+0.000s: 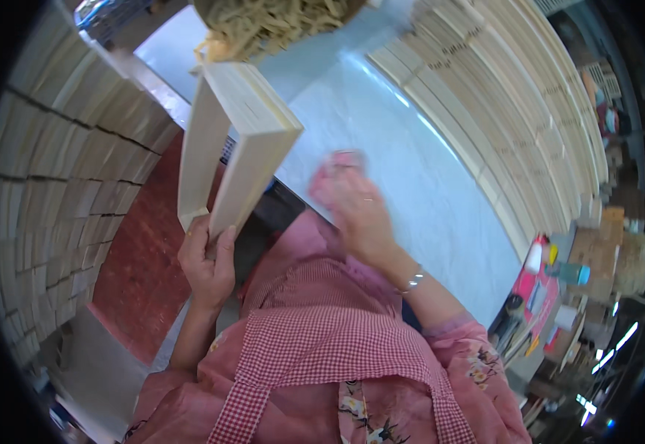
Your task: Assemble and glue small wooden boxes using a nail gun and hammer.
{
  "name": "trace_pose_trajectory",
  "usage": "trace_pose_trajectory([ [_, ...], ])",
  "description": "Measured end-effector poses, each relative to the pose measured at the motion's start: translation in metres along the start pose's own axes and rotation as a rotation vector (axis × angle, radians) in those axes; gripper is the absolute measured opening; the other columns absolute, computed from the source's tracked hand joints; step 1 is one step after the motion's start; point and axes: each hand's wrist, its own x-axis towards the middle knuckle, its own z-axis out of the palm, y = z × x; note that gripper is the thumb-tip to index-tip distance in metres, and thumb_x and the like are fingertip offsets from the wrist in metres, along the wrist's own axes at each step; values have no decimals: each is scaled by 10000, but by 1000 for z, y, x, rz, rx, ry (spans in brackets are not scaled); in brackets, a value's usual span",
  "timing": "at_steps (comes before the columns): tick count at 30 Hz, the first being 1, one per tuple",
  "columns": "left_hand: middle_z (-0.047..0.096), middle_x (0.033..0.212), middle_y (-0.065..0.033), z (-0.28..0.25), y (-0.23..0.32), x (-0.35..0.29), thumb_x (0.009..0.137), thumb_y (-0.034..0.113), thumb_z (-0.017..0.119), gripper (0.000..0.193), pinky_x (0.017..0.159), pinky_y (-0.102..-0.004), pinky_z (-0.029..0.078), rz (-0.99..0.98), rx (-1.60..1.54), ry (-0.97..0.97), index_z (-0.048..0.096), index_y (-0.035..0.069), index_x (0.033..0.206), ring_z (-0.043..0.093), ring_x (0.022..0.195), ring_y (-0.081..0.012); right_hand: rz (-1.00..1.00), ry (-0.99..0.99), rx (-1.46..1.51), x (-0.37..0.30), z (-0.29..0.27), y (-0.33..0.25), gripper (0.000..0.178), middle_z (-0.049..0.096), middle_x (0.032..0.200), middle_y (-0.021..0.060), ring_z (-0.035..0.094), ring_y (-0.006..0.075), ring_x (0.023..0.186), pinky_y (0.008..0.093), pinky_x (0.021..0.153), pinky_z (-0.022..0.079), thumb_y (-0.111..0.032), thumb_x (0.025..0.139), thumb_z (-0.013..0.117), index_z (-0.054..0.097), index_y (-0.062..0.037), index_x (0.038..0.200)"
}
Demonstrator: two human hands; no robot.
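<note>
My left hand grips the lower end of a pale wooden frame, thumb on one side and fingers on the other. The frame is rectangular with an open middle and stands tilted up at the left edge of the table. My right hand, with a ring and a bracelet, is closed on a pink cloth over the near edge of the white tabletop. Hand and cloth are smeared by motion, and the cloth is apart from the frame.
A round container of pale curled strips sits at the far end. Stacked pale wooden pieces line the table's right side, and more wooden stacks rise on the left. Bottles and small items lie at the right, beyond the table.
</note>
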Motion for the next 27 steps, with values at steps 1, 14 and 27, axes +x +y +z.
trace_pose_trajectory([
  [1, 627, 893, -92, 1, 0, -3, 898, 19, 641, 195, 666, -298, 430, 18, 10, -14, 648, -14, 1090, 516, 709, -191, 32, 26, 40, -24, -18, 9, 331, 612, 1340, 129, 582, 322, 1216, 422, 1001, 469, -72, 909, 549, 626, -57, 1231],
  [14, 612, 908, -46, 21, 12, -2, 972, 65, 603, 125, 699, -272, 432, 95, -96, -200, 634, -2, 1073, 480, 757, -134, 289, 306, -151, -78, -14, -13, 332, 586, 1266, 136, 557, 324, 1159, 447, 1021, 431, -137, 950, 524, 578, -63, 1269],
  [27, 634, 927, -84, 88, 78, -6, 972, 53, 625, 170, 739, -291, 455, 86, -248, -360, 628, -10, 1129, 536, 788, -154, 929, 509, -520, -291, -83, -6, 399, 595, 1390, 133, 560, 339, 1254, 434, 1041, 428, -110, 909, 558, 612, -63, 1302],
])
